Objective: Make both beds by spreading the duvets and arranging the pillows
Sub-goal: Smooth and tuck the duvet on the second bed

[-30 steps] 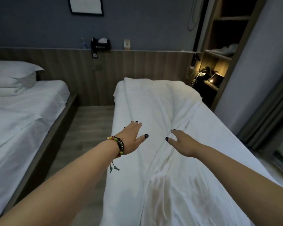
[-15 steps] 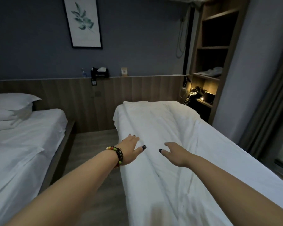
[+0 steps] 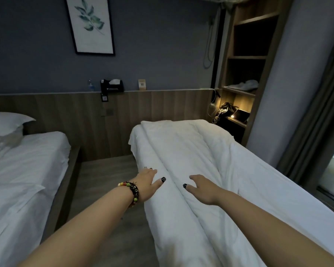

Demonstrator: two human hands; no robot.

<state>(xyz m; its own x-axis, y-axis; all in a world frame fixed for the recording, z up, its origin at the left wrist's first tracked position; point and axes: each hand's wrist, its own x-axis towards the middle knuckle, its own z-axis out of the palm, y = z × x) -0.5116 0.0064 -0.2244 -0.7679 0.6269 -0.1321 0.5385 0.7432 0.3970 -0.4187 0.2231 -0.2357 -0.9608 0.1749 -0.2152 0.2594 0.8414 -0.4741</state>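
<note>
1. The right bed (image 3: 278,189) is covered by a white duvet (image 3: 191,151), bunched lengthwise along its left edge.
2. Pillows (image 3: 4,128) are stacked at the left bed's (image 3: 27,170) head end.
3. The left hand (image 3: 148,184) is laid flat on the duvet's left edge, fingers spread.
4. The right hand (image 3: 201,186) is pressed flat beside it, fingers relaxed.

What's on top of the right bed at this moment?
A white duvet, bunched lengthwise, with the left hand and right hand flat on it. No pillow shows; anything under the duvet is hidden.
</note>
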